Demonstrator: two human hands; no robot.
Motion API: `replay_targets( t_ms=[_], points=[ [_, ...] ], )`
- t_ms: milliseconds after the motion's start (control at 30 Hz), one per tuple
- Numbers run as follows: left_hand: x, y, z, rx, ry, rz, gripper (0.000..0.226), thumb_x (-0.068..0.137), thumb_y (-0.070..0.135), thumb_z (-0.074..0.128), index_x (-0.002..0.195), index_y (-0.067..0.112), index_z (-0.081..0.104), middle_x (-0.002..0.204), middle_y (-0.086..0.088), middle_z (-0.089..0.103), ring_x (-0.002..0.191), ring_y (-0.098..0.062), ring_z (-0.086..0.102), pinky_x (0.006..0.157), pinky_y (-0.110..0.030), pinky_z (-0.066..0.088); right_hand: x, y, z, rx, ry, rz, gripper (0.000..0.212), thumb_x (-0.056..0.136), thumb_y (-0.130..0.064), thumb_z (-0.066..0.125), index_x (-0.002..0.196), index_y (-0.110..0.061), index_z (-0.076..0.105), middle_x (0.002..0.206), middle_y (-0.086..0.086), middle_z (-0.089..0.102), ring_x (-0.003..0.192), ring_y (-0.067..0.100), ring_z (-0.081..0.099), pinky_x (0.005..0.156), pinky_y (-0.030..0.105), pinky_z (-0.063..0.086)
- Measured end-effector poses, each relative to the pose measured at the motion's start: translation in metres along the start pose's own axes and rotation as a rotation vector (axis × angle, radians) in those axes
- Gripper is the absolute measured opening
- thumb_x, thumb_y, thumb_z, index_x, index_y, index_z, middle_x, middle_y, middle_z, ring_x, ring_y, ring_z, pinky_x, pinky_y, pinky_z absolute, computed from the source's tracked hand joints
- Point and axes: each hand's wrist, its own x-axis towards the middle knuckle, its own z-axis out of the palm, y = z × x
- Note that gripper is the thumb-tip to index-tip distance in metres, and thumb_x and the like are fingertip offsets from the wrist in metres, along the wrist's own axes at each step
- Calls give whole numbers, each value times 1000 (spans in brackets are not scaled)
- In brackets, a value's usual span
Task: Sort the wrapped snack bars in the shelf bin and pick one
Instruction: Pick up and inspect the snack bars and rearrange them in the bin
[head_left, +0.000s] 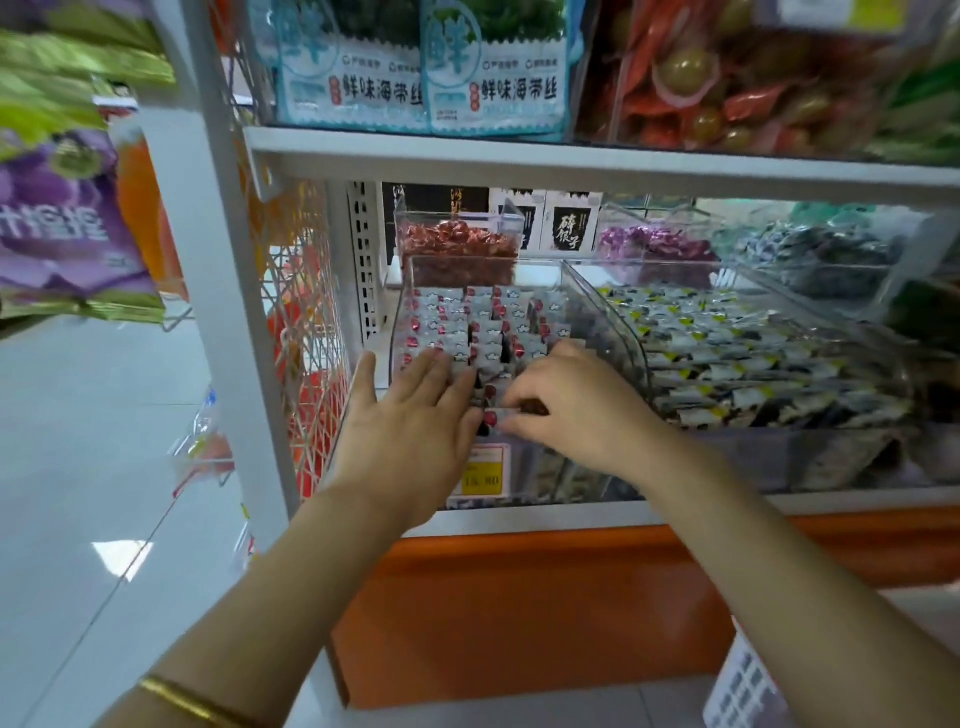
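One bar (501, 415) pinched, right hand (576, 408); left hand (415, 421) flat on bars (447, 318).

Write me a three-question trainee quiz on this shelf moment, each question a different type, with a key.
1. True or false: the left hand lies flat, fingers straight, on the snack bars in the clear bin.
2. Multiple choice: the right hand is A) pinching one wrapped bar at the bin's front, B) resting open on the bars, C) gripping the bin's wall.
3. Fill in: the candies in the container behind this bin have ___ wrappers.
Key: 1 true; 2 A; 3 red.
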Motion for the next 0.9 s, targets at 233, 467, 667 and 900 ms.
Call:
replay_targets(
  t_ms=[233, 467, 667, 900],
  points=[
    [-1, 1, 0, -89, 28, -26, 58, 95, 44, 3, 149, 26, 11, 157, 5, 11, 144, -10, -2, 113, -52, -7, 0, -2, 0, 218, 192, 32, 12, 90, -24, 58, 84, -16, 65, 77, -11, 57, 87, 11, 48, 74, 30, 39],
    [-4, 4, -17, -459, 352, -77, 56, 97, 51, 17, 128, 21, 52, 135, 5, 51, 131, -15, 37, 110, -39, 13, -19, 15, -27, 680, 635, 149, 12, 91, -9, 55, 82, -14, 63, 74, -2, 62, 63, 4, 59, 59, 16, 50],
    [-8, 21, -26, -1041, 264, -61, 30, 93, 45, 35, 89, 28, 59, 73, 13, 58, 66, -3, 50, 57, -16, 38, -36, 19, -24, 1326, 684, 406, 14, 91, -7, 56, 79, -5, 64, 65, 2, 67, 57, 13, 65, 55, 23, 55],
    [-2, 25, -29, -1499, 236, -414, 34, 98, 28, 39, 82, 5, 56, 61, 0, 58, 63, -18, 55, 57, -34, 44, -50, 17, -14, 1446, 519, 458, 13, 86, -11, 62, 75, -10, 68, 62, 0, 67, 56, 12, 63, 52, 21, 52]
  ],
)
